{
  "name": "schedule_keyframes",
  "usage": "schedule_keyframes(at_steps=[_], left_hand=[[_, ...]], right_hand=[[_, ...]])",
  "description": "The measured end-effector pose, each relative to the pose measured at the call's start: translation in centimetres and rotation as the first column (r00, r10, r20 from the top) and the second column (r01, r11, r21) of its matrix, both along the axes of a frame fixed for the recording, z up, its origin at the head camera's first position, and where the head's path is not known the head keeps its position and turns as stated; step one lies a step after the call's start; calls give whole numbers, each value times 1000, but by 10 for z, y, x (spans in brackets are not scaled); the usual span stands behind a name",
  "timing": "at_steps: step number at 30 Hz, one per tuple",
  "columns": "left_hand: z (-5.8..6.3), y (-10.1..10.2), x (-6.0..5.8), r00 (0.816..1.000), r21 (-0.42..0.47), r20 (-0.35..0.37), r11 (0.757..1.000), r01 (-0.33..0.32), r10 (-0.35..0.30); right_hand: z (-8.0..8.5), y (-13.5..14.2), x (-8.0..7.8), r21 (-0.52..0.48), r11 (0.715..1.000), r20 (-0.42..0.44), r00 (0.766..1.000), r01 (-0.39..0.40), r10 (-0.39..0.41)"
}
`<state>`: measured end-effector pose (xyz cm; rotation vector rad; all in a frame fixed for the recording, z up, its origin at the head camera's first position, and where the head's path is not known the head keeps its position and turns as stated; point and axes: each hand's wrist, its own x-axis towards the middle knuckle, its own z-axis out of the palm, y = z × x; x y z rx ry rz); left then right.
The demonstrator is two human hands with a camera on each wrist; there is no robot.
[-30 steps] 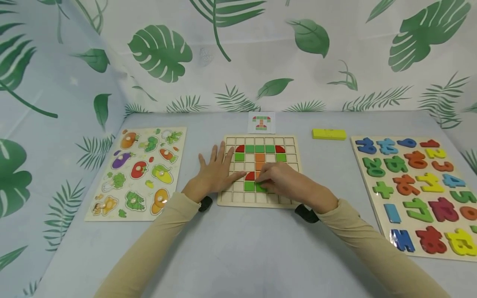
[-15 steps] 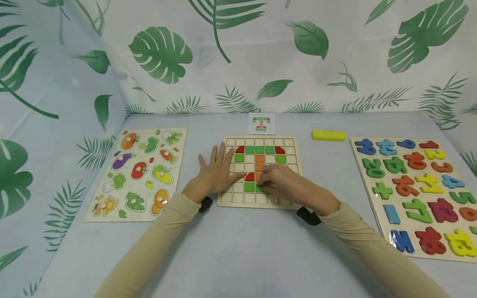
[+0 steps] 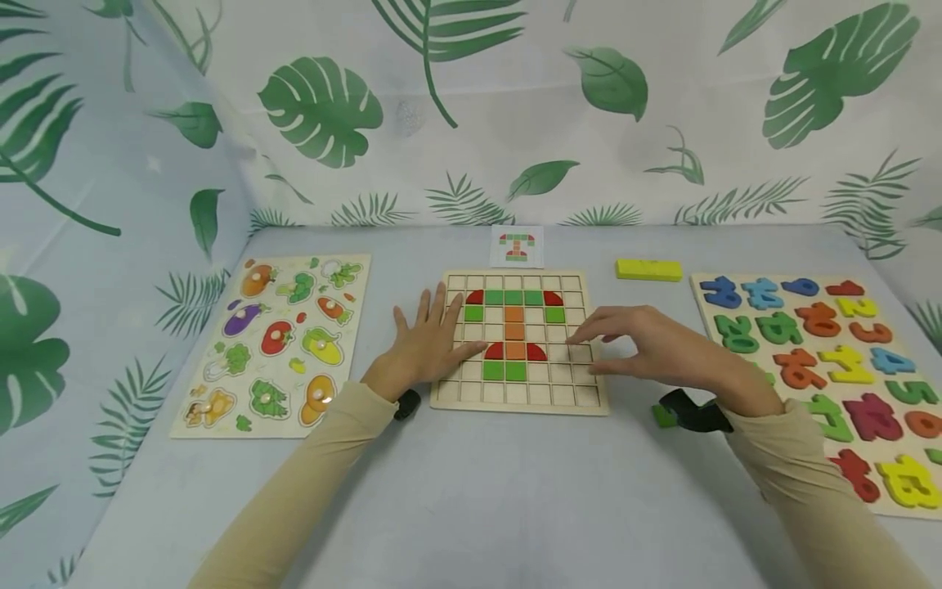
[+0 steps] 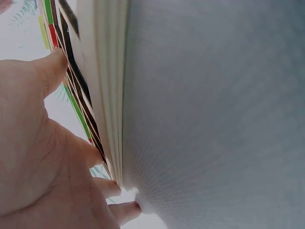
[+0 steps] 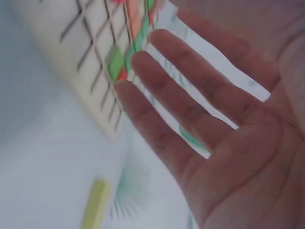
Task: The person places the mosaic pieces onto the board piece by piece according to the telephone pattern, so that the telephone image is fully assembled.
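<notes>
A wooden grid board [image 3: 559, 393] lies mid-table with coloured pieces forming a T-like figure. Red quarter-round pieces [image 3: 536, 352] flank an orange column [image 3: 515, 330]; two green squares [image 3: 504, 370] sit beneath, one below the left red piece and one below the orange. My left hand [image 3: 421, 345] rests spread on the board's left side, its thumb reaching toward the lower left red piece. Over the board's right edge is my right hand [image 3: 648, 348], fingers extended, thumb apart and nothing between them. In the right wrist view the palm [image 5: 248, 157] is bare.
A green block [image 3: 664, 415] lies beside the right wrist strap. A pattern card [image 3: 517, 247] and a yellow bar [image 3: 648, 269] are behind the board. A vegetable puzzle [image 3: 275, 360] lies left; a number puzzle [image 3: 802, 384], partly covered by my right arm, lies right.
My right hand has left the lower green squares and moved right, its fingers parting. The second green square and the right-hand lower red piece are uncovered. My left hand stays put.
</notes>
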<state>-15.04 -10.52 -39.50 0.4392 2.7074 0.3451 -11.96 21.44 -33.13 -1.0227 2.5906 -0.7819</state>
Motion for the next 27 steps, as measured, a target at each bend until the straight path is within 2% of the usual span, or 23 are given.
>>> schedule_keyframes(at_steps=[3, 6, 10, 13, 19, 27], left_hand=[[-1, 0, 0, 1000, 1, -1, 1000, -3, 3], [-1, 0, 1, 1000, 1, -6, 1000, -4, 4], [0, 1, 1, 1000, 3, -9, 1000, 2, -2], [0, 1, 0, 1000, 8, -10, 1000, 9, -9], [1, 1, 0, 1000, 11, -14, 1000, 12, -11], [-1, 1, 0, 1000, 2, -13, 1000, -2, 2]], right_hand=[[2, 22, 3, 45, 998, 16, 999, 38, -38], [-4, 41, 7, 101, 993, 72, 995, 59, -66], [-16, 63, 13, 149, 988, 149, 987, 36, -58], [-24, 75, 18, 130, 992, 195, 981, 0, -26], [-32, 80, 20, 94, 995, 275, 961, -14, -12], [-33, 72, 17, 84, 996, 309, 951, -25, -2]])
